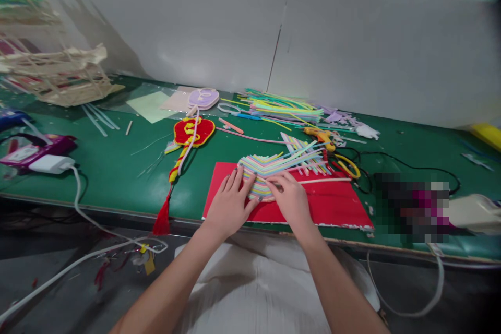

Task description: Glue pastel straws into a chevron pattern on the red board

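Note:
On a red board (332,206) lies a striped piece made of pastel pipe cleaners (266,166) set side by side in a V-shaped pattern, their loose ends fanning out to the upper right. My left hand (230,202) rests flat over the left part of that piece, fingers spread. At its lower right, my right hand (290,199) has thumb and index finger pinched together on a pale pipe cleaner (326,181), whose free end stretches right across the board. The fingers partly hide the striped piece's lower edge.
Bundled pipe cleaners (282,107) lie along the wall. An orange glue gun (319,135) with a black cord is right of the work. Left are a red-and-yellow tasselled ornament (193,132), a purple power bank (39,148) with a white cable, and a stick-built model (74,78).

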`<state>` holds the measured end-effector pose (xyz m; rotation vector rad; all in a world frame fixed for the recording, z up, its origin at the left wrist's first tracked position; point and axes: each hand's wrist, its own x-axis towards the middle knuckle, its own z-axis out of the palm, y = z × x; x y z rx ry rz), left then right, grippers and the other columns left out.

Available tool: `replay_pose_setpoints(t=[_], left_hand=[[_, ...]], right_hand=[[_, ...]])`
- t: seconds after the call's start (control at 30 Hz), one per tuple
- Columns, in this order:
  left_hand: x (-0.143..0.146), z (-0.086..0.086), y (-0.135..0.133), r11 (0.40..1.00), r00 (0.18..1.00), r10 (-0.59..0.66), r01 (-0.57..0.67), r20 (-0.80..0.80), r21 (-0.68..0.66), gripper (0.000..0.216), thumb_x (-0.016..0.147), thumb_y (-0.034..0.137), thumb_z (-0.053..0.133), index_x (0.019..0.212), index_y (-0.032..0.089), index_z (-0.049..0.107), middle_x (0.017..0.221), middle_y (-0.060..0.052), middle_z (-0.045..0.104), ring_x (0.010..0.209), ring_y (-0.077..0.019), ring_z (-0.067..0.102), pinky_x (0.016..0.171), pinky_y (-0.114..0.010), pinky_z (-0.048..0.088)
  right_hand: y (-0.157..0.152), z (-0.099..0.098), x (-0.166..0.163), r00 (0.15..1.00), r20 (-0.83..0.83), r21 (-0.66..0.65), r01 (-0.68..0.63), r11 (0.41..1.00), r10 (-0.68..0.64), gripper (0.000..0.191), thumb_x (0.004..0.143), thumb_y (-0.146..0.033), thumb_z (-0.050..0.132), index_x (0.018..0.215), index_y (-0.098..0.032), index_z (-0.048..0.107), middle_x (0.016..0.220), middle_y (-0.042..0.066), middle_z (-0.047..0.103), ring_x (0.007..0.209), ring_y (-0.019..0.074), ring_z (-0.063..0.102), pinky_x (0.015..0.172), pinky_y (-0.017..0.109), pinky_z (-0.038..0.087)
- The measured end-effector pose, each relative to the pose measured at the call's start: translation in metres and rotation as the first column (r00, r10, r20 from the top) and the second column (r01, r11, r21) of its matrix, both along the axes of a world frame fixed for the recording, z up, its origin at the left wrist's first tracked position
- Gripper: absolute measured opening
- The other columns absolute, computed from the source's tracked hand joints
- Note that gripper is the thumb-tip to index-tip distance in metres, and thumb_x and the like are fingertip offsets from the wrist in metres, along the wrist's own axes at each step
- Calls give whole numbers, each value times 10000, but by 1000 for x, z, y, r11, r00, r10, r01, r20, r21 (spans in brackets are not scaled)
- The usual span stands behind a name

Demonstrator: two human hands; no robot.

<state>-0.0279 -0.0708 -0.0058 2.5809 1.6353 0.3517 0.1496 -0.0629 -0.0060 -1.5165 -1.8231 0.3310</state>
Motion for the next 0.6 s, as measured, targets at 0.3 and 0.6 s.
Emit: replay_pose_setpoints(t=[0.3, 0.6], left_hand=[[0, 1, 0, 1000, 1000, -4, 4, 14, 4, 572, 942, 454, 441, 1460, 231, 345, 1570, -140, 212, 1423, -325, 239, 1119, -477, 301], [1, 4, 1, 999, 1000, 9, -9, -21, -32, 577, 948, 444, 431, 1472, 228, 321, 1566, -137, 227, 1434, -299, 211, 1134, -462, 279]], right_hand=[[1, 0, 1, 1000, 0, -2, 4, 1000, -4, 166, 895, -277, 540, 883, -225, 697, 933, 45, 687, 820, 189, 661, 742, 304, 504], [4, -3, 2, 1000, -28, -17, 3, 1000, -3, 145, 881, -263, 567, 890, -221, 706, 928, 35, 683, 816, 172, 650, 750, 274, 497]])
